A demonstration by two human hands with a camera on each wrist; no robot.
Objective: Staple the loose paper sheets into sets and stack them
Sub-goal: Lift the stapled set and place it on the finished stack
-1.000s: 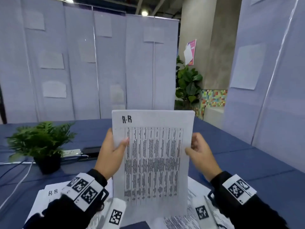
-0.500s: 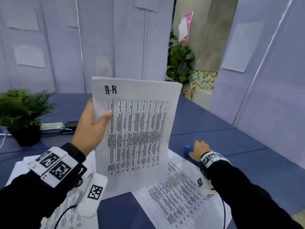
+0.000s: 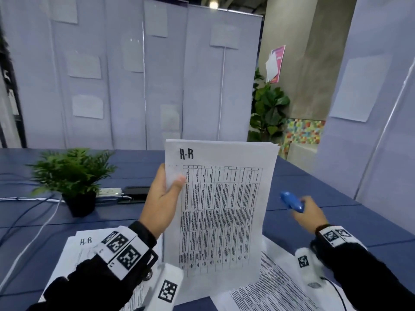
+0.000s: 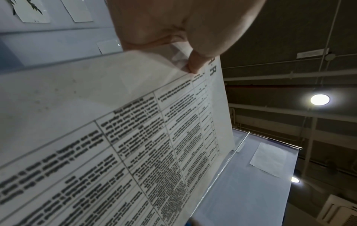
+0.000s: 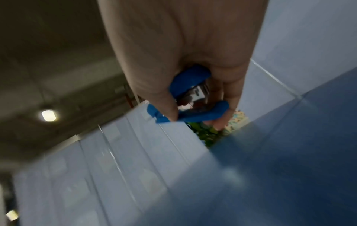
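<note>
A set of printed sheets (image 3: 221,209) marked "A-R" stands upright over the blue table (image 3: 314,198). My left hand (image 3: 165,194) pinches its upper left edge, thumb on the front; in the left wrist view the thumb (image 4: 195,64) presses the sheets (image 4: 135,137). To the right, my right hand (image 3: 307,212) grips a blue stapler (image 3: 292,202) lifted off the table, nose pointing left toward the sheets. In the right wrist view the fingers (image 5: 228,85) curl round the stapler (image 5: 191,99), whose jaws stand apart. More printed sheets (image 3: 276,286) lie flat below.
A second pile marked "A-R" (image 3: 83,245) lies at the lower left. A small potted fern (image 3: 74,176) stands on the left, with a power strip (image 3: 110,191), a black device (image 3: 135,193) and cables (image 3: 29,218) behind it. Grey partition panels (image 3: 125,75) enclose the table.
My right hand let go of the sheets, reached down to the table and has come up holding the blue stapler. The left hand alone keeps the sheets upright.
</note>
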